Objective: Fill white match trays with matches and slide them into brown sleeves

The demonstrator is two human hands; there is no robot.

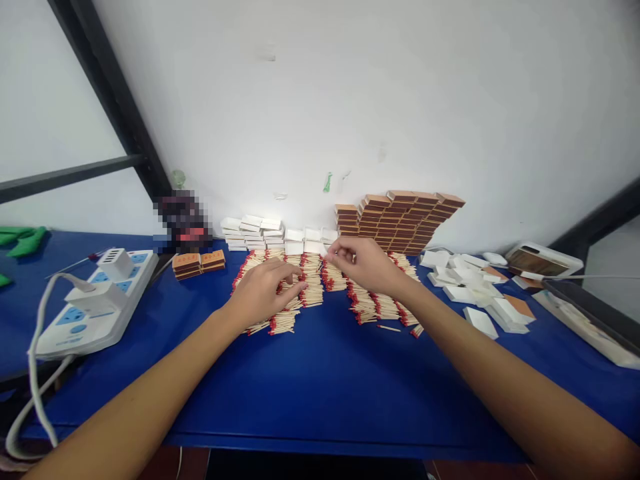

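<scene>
My left hand (267, 287) rests low over rows of red-tipped matches (285, 323), palm down, its thumb and index finger apart with nothing visible between them. My right hand (365, 263) is closed in a pinch, its fingertips at a small white matchbox tray (321, 249) at the front of the row by the wall. Below that hand lies another spread of matches (385, 307). White trays (250, 230) are stacked behind my left hand. Brown closed matchboxes (395, 220) form a tall stack behind my right hand.
Two short piles of matchboxes (199, 264) lie at the left, near a white power strip (100, 320) with plugs and cables. Loose white trays (465, 283) are heaped at the right, beside a phone (543, 260) and a dark case (595, 313). One match (389, 328) lies alone.
</scene>
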